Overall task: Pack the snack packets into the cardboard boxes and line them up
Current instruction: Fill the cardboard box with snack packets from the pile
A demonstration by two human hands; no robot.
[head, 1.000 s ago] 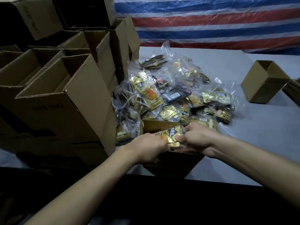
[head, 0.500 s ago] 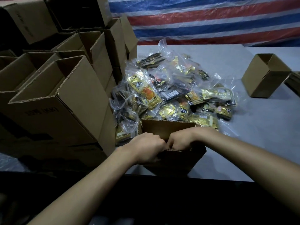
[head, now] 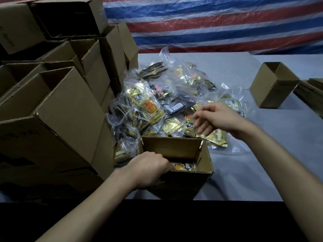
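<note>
A small open cardboard box [head: 206,159] stands at the table's near edge. A gold and black snack packet [head: 183,166] lies inside it. My left hand [head: 148,169] grips the box's near left rim, fingers curled over the edge. My right hand [head: 218,117] hovers with spread fingers over the pile of snack packets [head: 157,105] in clear bags, just above a gold packet [head: 215,138]; it holds nothing.
Stacked open cardboard boxes [head: 66,105] fill the left side, right up against the pile. Another small open box [head: 274,84] stands at the right, with flat cardboard [head: 311,91] beyond it. A striped tarpaulin [head: 209,23] hangs behind the grey table [head: 262,163].
Both hands pushed a packet down into the near box. My right hand then lifted out and moved up and right over the pile; my left stayed on the box rim.
</note>
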